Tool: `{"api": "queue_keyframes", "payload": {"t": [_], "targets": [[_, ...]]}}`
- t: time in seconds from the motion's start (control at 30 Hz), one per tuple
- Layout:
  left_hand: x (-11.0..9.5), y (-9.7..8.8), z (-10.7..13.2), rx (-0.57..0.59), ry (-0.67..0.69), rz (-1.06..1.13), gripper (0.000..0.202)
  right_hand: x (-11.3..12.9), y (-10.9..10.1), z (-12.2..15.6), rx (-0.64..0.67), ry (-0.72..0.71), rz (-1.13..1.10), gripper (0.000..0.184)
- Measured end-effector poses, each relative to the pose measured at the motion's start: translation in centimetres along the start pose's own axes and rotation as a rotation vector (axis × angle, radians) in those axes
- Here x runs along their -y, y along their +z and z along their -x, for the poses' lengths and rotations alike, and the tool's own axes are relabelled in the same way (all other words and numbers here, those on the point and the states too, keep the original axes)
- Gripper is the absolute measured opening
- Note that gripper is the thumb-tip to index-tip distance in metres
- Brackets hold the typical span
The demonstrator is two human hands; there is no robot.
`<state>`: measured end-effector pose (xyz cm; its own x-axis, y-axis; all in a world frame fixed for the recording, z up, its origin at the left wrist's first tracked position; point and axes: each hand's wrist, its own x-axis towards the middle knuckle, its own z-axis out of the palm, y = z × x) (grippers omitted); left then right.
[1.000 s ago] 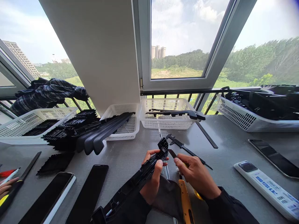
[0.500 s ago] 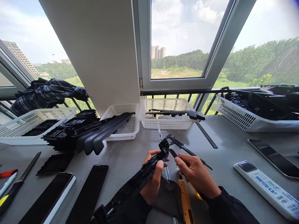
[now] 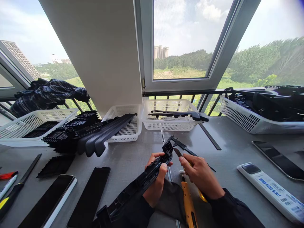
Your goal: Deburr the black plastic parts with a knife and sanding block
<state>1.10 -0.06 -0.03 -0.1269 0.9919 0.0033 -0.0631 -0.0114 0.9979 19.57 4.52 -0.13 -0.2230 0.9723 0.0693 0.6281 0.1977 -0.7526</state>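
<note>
My left hand (image 3: 156, 180) is closed around a long black plastic trim piece (image 3: 135, 183), ribbed side up, which slants from the lower left to its curved end near the middle. In my right hand (image 3: 200, 172) is a utility knife (image 3: 178, 153) with a yellow handle mostly hidden by my fingers. Its blade points up and left, close beside the curved end of the trim piece; I cannot tell whether it touches. Beyond both hands lies a black caliper (image 3: 182, 145). Below them are a yellow-handled tool (image 3: 188, 202) and a dark cloth (image 3: 169, 201).
White baskets (image 3: 123, 138) line the back of the grey table (image 3: 133, 152), several holding black parts. Black trim pieces (image 3: 104, 136) jut over one basket. Phones (image 3: 89, 196), a file (image 3: 20, 186) and a marker (image 3: 8, 186) lie left; a white labelled device (image 3: 270, 193) lies right.
My right hand and the knife have shifted slightly up and to the right, with the blade nearer the top of the trim piece's end. The left hand has hardly moved.
</note>
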Motion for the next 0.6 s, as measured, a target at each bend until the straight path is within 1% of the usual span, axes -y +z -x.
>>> {"api": "queue_keyframes", "payload": {"t": [0.23, 0.37, 0.6], "targets": [[0.44, 0.08, -0.24, 0.002, 0.021, -0.003, 0.031, 0.57, 0.48, 0.28, 0.076, -0.093, -0.055, 0.047], [0.58, 0.34, -0.14, 0.027, 0.016, 0.0, 0.029, 0.74, 0.55, 0.24, 0.108, -0.105, -0.069, 0.046], [0.66, 0.49, 0.12, 0.043, 0.04, -0.001, 0.029, 0.7, 0.53, 0.31, 0.07, -0.119, -0.046, 0.047]]}}
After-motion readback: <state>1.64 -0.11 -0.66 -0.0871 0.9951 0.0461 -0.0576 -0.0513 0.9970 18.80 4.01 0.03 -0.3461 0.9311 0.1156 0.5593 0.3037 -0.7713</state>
